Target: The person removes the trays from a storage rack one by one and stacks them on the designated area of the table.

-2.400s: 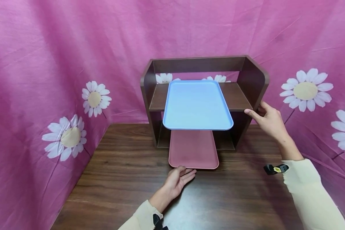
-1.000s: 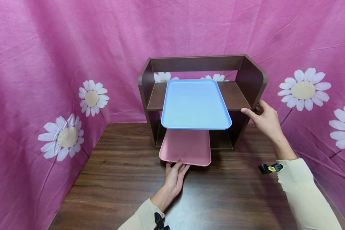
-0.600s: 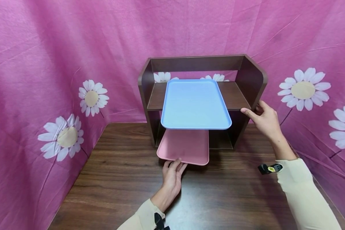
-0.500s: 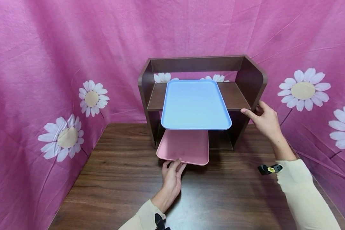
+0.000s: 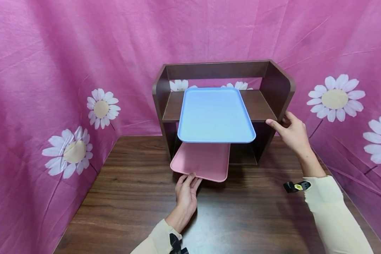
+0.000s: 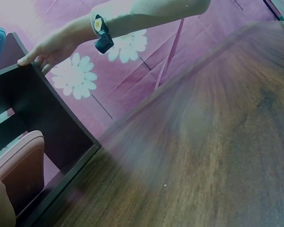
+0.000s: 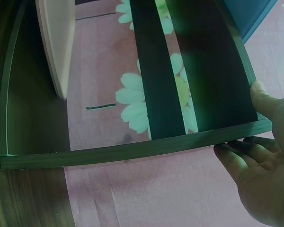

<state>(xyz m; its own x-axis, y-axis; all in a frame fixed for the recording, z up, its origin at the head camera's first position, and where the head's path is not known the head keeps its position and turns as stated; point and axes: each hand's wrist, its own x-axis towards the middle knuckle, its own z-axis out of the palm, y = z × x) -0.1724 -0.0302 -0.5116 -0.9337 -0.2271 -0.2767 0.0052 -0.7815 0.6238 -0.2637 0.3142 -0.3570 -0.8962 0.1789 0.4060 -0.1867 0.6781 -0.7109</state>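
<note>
My left hand [image 5: 185, 197] pinches the front rim of a pink tray [image 5: 204, 160], thumb on top and fingers underneath. The tray sticks out of the lower compartment of a dark brown two-tier shelf [image 5: 217, 71], turned slightly, its front left corner swung out. Its back part is hidden under a light blue tray [image 5: 216, 116], which lies on the upper board and overhangs the front. With my right hand [image 5: 293, 134] I grip the shelf's right side panel. In the right wrist view, the thumb is on the inner side and the fingers [image 7: 232, 163] on the outer side.
The shelf stands at the back of a wood-grain table [image 5: 130, 197]. Behind and at both sides hangs a pink cloth [image 5: 130, 42] with printed daisies. Black straps with small devices [image 5: 297, 186] sit at both wrists.
The pink tray has shifted left and turned, its front left corner moving out to the left. My left hand has gone from open fingers under its rim to a pinch. My right hand stays put.
</note>
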